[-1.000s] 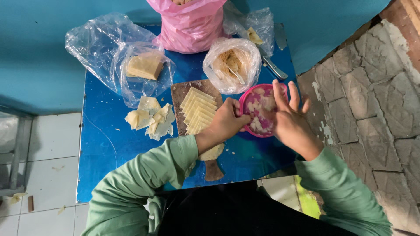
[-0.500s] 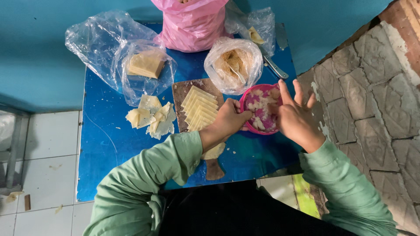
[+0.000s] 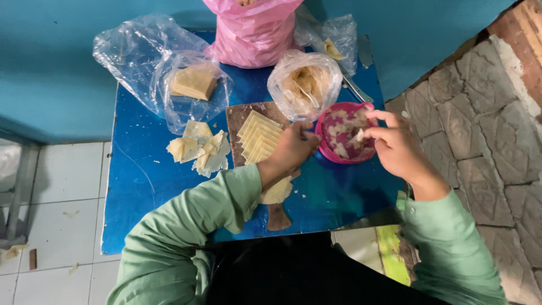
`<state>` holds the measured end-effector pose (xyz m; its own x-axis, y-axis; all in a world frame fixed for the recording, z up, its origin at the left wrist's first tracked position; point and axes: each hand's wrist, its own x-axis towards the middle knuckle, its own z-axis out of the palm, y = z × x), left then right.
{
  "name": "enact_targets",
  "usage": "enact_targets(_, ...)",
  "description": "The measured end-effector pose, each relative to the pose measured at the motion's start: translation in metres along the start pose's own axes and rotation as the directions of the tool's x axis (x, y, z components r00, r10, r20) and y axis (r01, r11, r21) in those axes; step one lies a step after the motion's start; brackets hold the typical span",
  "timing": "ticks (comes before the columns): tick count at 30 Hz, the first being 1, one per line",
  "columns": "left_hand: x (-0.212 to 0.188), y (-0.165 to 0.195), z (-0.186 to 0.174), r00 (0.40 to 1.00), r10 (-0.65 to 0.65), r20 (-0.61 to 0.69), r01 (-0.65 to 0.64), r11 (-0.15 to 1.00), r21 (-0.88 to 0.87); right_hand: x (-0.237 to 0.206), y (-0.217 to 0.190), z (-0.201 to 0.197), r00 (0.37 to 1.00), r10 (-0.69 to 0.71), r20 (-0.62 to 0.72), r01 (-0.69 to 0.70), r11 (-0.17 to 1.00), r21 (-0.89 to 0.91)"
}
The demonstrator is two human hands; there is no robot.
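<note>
My left hand (image 3: 291, 149) rests on the wooden cutting board (image 3: 244, 116), fingers curled beside the pink bowl's left rim, and it seems to hold a thin utensil. A fanned stack of pale square dough sheets (image 3: 258, 137) lies on the board just left of that hand. My right hand (image 3: 395, 148) hovers over the pink bowl (image 3: 330, 155) of whitish filling, fingertips pinched on a small bit of filling. Both arms wear green sleeves.
A small blue table (image 3: 147, 186) holds everything. On it: folded dough pieces (image 3: 202, 149), a clear bag with a yellow block (image 3: 193, 82), a clear bag of brownish filling with a spoon (image 3: 305, 85), a pink bag (image 3: 251, 31). Teal wall behind, stone paving right, white tiles left.
My right hand has gone from spread open beside the bowl to pinched over it with a bit of filling. The left hand has stayed at the bowl's left rim.
</note>
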<state>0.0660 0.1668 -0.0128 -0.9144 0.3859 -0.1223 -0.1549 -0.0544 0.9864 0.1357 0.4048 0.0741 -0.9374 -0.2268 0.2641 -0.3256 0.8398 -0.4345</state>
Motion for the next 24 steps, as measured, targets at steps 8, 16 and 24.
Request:
enact_targets(8, -0.100, 0.051, -0.086, 0.863, 0.504, -0.029, -0.322, 0.593, 0.738, -0.009, -0.076, 0.022, 0.973, -0.163, 0.163, 0.095, 0.929, 0.359)
enact_targets(16, -0.154, 0.036, -0.100, 0.892, 0.451, -0.030, -0.129, 0.319, 0.939, 0.021, -0.149, 0.094, 0.948, -0.304, 0.094, 0.289, 0.946, 0.143)
enact_targets(24, -0.162, 0.011, -0.111, 0.889, 0.454, 0.053, -0.104, 0.088, 0.991, 0.006, -0.174, 0.126, 0.870, -0.460, 0.179, 0.424, 0.512, -0.747)
